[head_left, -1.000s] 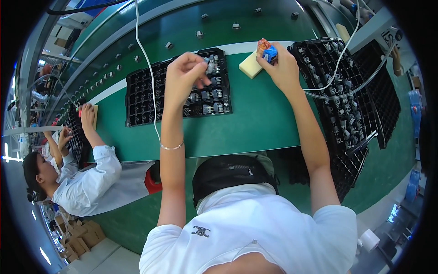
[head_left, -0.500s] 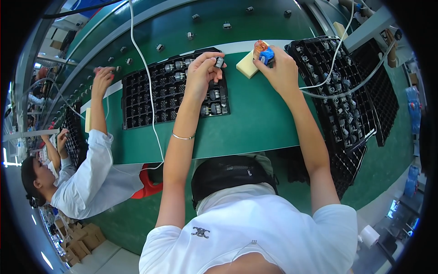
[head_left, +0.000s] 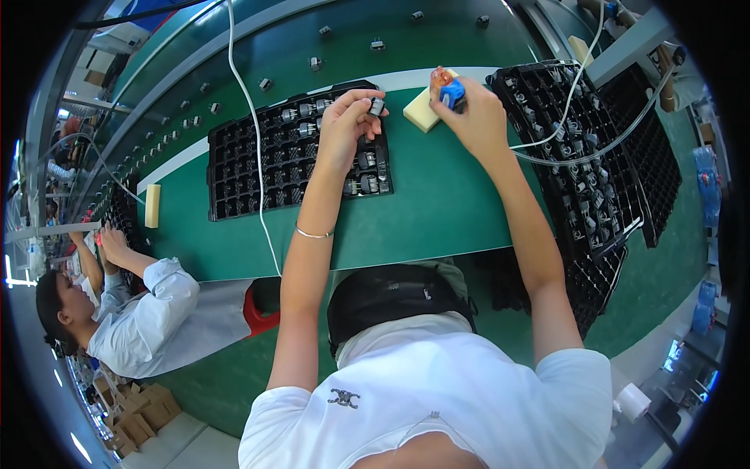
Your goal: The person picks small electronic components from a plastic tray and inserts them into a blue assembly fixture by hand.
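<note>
My left hand (head_left: 346, 129) is closed on a small grey metal component (head_left: 376, 106), pinched at the fingertips above the right end of a black compartment tray (head_left: 251, 168). Several similar grey parts sit in that tray's cells. To the right, my right hand (head_left: 480, 121) grips a small blue object with a reddish-orange, see-through end (head_left: 451, 94); its exact kind I cannot make out. That object is just above a cream foam-like block (head_left: 422, 114) on the green table. My two hands are apart.
A conveyor belt (head_left: 422, 59) with spaced small components runs behind the table. Black trays (head_left: 582, 168) full of parts are stacked at right. White cables (head_left: 255, 133) hang across the workspace. A co-worker (head_left: 148, 305) sits at left near another cream block (head_left: 152, 206).
The co-worker's raised arm has drawn back from the belt toward their other hand. Parts on the belt have shifted left. My right hand has turned the blue object slightly; my left hand stays put.
</note>
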`<state>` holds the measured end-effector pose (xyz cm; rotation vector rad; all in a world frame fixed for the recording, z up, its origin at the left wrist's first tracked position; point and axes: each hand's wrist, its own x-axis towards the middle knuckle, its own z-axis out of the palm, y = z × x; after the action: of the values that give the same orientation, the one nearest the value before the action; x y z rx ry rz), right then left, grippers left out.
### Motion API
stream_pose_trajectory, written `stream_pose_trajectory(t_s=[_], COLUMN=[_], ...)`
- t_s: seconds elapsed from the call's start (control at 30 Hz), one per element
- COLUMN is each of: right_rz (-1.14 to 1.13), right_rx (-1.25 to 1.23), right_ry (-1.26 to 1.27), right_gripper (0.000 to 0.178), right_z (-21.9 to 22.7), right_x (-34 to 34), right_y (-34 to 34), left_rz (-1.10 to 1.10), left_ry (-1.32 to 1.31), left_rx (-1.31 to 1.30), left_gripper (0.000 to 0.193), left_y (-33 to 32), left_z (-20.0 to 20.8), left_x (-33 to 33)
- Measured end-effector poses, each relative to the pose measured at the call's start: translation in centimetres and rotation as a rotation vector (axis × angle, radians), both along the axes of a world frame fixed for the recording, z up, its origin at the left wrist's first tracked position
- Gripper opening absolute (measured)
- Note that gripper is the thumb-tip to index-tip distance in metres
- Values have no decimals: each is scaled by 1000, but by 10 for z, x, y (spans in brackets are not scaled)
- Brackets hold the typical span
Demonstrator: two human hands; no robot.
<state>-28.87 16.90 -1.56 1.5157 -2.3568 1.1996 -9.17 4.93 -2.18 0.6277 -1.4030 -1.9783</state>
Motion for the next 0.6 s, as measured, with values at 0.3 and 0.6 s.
stream_pose_trajectory(t_s=[0.3,0.6], right_rz=[16,-54], right_rx=[0,31], right_ry=[-16,27], right_gripper=[37,35], right_z=[2,-1], right_x=[0,-11], right_y=[3,-6], left_rz=[-9,-5], left_ry=[-38,-43], left_rx=[-38,-69], left_gripper=[27,27], left_y=[0,2], left_z=[0,1], left_x=[1,0])
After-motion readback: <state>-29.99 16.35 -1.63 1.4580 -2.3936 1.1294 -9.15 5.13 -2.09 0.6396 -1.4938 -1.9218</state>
